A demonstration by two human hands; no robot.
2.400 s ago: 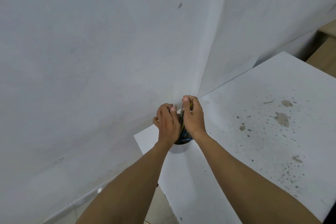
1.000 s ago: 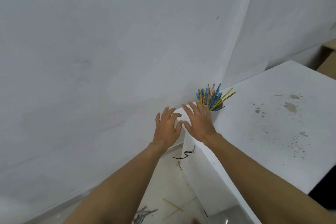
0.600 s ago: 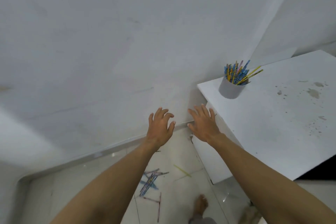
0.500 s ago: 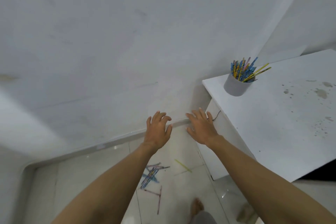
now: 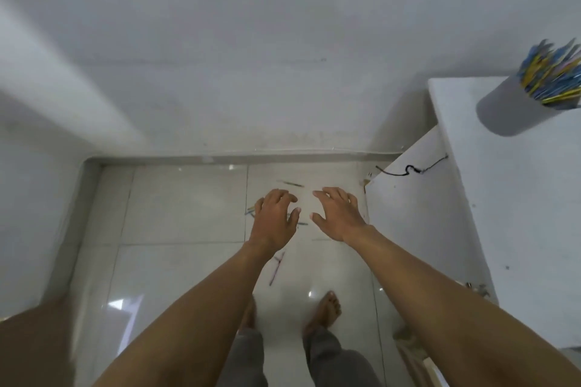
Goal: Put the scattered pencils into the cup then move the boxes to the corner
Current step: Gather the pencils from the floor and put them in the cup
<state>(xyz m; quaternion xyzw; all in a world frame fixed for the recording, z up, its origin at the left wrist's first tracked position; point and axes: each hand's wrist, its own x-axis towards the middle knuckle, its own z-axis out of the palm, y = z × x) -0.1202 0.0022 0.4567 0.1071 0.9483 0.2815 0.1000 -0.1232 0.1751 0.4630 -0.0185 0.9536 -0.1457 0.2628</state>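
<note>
Pencils (image 5: 550,75), mostly blue and yellow, stand bunched in a grey cup (image 5: 509,110) near the corner of the white surface (image 5: 515,204) at the right. Below it spreads the glossy tiled floor (image 5: 176,229), bare feet at the bottom. Both arms reach down over the floor: the left hand (image 5: 276,219) and right hand (image 5: 338,214) hang side by side, fingers apart and empty. A few loose pencils (image 5: 276,268) lie scattered on the tiles under and around the left hand.

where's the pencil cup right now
The grey cup stands at the far right of the head view, on the white table's back corner by the wall, full of pencils.
</note>
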